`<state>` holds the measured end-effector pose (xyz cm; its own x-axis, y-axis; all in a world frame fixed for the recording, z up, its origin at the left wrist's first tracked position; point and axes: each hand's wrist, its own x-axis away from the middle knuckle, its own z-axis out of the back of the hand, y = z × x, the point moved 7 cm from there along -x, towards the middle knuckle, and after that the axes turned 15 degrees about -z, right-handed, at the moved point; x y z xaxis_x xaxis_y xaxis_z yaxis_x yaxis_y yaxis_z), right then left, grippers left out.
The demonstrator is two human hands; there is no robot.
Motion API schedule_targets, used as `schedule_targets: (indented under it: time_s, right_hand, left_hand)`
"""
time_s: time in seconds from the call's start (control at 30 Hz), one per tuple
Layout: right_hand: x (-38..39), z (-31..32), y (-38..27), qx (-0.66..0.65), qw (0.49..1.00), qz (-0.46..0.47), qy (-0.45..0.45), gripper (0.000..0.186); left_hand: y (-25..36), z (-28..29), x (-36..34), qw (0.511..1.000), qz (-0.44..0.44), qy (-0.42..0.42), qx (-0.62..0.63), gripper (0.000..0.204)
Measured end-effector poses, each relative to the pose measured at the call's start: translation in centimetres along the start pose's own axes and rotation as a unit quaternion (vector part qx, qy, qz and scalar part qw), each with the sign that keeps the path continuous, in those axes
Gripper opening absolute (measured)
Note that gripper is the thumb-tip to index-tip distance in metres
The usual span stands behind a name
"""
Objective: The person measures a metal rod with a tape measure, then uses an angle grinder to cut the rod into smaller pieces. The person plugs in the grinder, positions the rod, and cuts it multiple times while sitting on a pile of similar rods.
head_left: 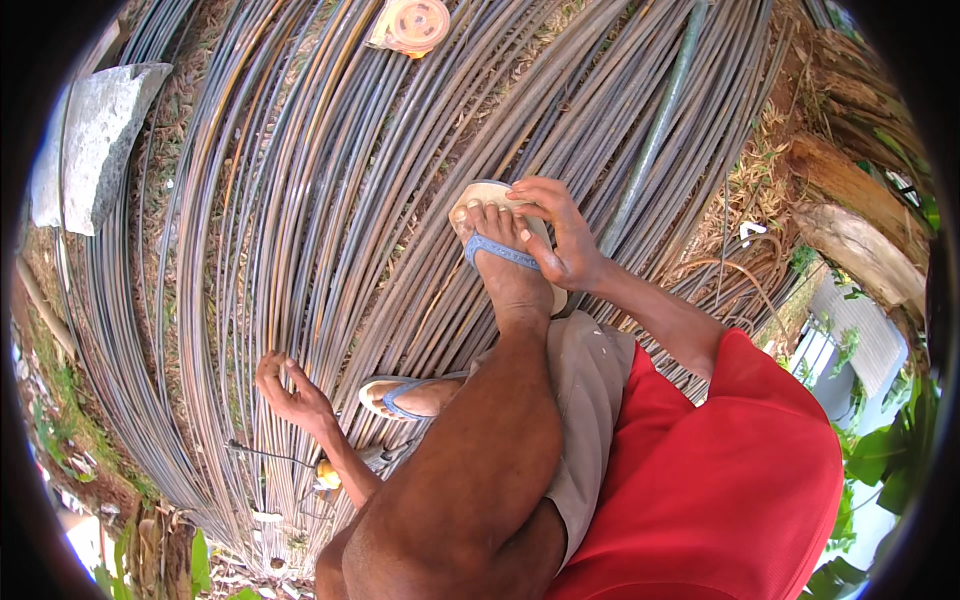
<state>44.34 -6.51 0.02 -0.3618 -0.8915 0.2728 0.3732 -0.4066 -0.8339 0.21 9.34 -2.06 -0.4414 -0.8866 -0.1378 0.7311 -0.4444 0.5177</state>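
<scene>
My right hand [562,235] rests at the front of a blue-strapped flip-flop [548,232] worn on my raised foot. Its fingertips touch the pale sole beside the toes, and its thumb lies near the strap, with a gap between thumb and fingers. Over the long metal rods [330,260], my left hand [292,393] hangs with loosely bent, parted fingers and nothing visible in it. Close to the left forearm are a thin dark rod [268,455] and a yellow piece [327,475], partly hidden by the arm. My other foot wears a matching flip-flop [385,398] on the rods.
A round orange reel-like object [412,27] lies on the rods at the top. A greenish pipe [655,130] runs along them. At the left stands a grey concrete block [98,145]; to the right are logs [865,250] and a bent rusty wire [735,268].
</scene>
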Motion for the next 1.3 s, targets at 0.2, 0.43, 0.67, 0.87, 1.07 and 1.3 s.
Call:
schedule_targets:
  time_s: [0.2,0.43,0.67,0.87,1.07,1.3]
  right_hand:
    - [0.0,-1.3,0.4,-0.086,0.993,-0.036,-0.076,0.054]
    - [-0.3,-1.3,-0.2,-0.047,0.997,-0.036,-0.055,0.051]
    - [-1.0,-0.1,-1.8,0.027,1.000,-0.006,-0.011,0.049]
    - [-2.0,-2.4,-2.2,0.140,0.989,0.018,-0.053,0.055]
    - [-2.0,-0.5,-4.5,0.037,0.999,0.015,-0.028,0.033]
    - [-9.3,1.9,-7.0,0.136,0.987,0.038,0.082,0.052]
  left_hand:
    - [0.0,0.0,-0.1,1.000,-0.002,0.004,0.010,0.009]
    - [0.0,-0.1,-0.2,1.000,-0.014,0.001,0.013,0.010]
    - [0.1,0.1,-0.2,1.000,0.003,0.002,0.025,0.011]
    - [0.3,-0.1,-0.1,1.000,0.008,0.008,0.026,0.010]
    - [-0.1,0.9,0.8,1.000,0.019,0.008,0.011,0.010]
    - [-0.1,1.5,1.7,0.996,0.068,0.046,0.031,0.013]
